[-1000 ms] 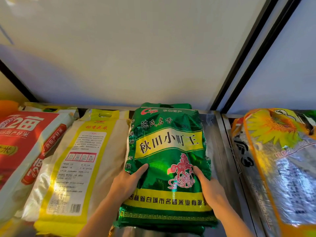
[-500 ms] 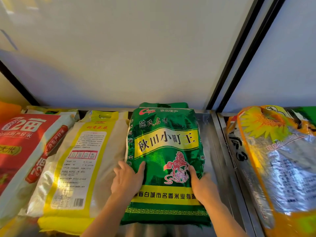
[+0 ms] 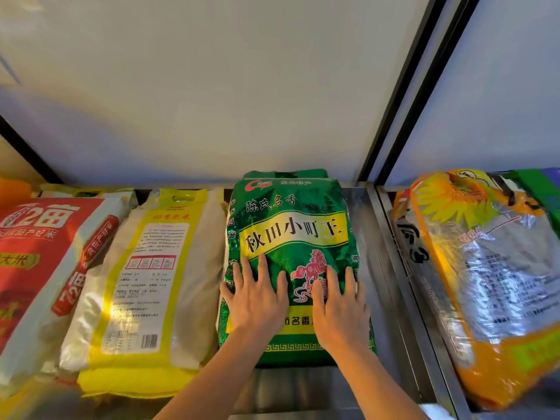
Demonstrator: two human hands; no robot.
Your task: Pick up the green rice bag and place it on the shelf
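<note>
The green rice bag (image 3: 292, 225), printed with a yellow band and a red horse, lies flat on the metal shelf (image 3: 372, 298), its top end against the white back wall. My left hand (image 3: 257, 294) rests palm down on the bag's lower left part, fingers spread. My right hand (image 3: 341, 301) lies flat on its lower right part, fingers spread over the horse print. Neither hand grips the bag; both press on top of it.
A yellow-and-white rice bag (image 3: 145, 286) lies touching the green bag's left side, and a red bag (image 3: 33, 256) lies further left. A black upright post (image 3: 403, 95) divides the shelf. An orange sunflower bag (image 3: 485, 274) lies in the right bay.
The green bag has slid further back on the shelf. Both hands have left its sides and now lie flat on top of it with fingers spread.
</note>
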